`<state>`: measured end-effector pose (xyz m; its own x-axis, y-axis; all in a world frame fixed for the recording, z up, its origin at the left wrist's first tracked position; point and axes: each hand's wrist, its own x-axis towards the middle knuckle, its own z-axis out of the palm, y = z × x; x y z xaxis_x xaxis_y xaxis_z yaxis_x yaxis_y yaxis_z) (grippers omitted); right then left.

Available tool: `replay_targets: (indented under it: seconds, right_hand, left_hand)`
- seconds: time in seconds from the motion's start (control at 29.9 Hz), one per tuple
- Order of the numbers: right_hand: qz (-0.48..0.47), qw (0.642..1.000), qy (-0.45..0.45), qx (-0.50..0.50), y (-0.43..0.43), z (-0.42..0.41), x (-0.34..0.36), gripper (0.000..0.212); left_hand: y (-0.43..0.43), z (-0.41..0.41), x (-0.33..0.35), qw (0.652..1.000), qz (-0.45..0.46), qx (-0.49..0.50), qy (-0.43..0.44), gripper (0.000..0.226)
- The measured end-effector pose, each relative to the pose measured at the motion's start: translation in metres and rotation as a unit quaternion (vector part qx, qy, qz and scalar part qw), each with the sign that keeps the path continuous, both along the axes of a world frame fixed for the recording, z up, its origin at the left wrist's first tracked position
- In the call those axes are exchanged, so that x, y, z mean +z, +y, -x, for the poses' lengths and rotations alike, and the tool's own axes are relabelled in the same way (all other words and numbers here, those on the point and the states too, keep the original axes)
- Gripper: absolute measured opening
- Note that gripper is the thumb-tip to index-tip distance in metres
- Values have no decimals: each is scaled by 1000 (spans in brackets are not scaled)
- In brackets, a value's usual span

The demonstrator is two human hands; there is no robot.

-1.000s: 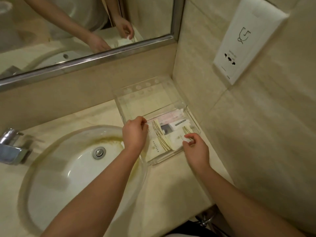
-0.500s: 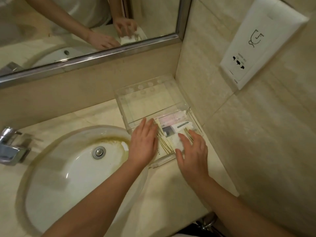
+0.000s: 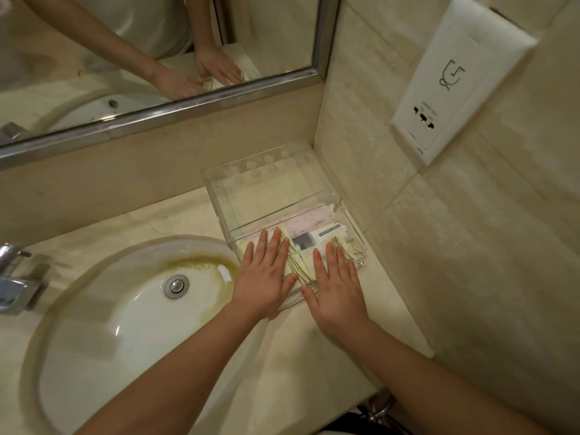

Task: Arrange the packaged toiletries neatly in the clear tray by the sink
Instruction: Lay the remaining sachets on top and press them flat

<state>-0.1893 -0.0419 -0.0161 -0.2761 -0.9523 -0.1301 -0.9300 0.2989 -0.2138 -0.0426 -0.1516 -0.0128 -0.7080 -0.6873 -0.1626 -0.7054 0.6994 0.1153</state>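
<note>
A clear acrylic tray (image 3: 276,186) stands on the counter in the corner right of the sink. Its front compartment holds several flat packaged toiletries (image 3: 309,238), white and cream with gold stripes, one pinkish at the back. My left hand (image 3: 266,274) lies flat with straight fingers on the left packets. Beside it, my right hand (image 3: 337,284) lies flat on the right packets, its palm over the tray's front edge. The tray's rear section looks bare.
The oval white sink (image 3: 125,315) with a drain (image 3: 177,286) fills the left, with a chrome tap (image 3: 15,284) at the far left. A mirror (image 3: 157,58) runs along the back wall. A white socket panel (image 3: 455,80) is on the right wall.
Both hands went from pinching the packets with curled fingers to lying flat on them with fingers spread. The camera view shifted slightly right.
</note>
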Motion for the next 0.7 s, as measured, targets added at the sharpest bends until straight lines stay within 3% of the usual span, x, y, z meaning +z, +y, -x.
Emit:
replay_targets:
  seconds: [0.43,0.6,0.7]
  right_hand:
    - [-68,997,-21,18,-3,6,10,84]
    - [-103,992,-66,29,-7,13,22,81]
    - [-46,996,-71,29,-5,11,33,74]
  left_hand:
    - [-1,2,2,999,-19,1,-27,78]
    - [8,-4,16,996,-59,10,66,75]
    - [22,-8,23,994,-60,25,92,75]
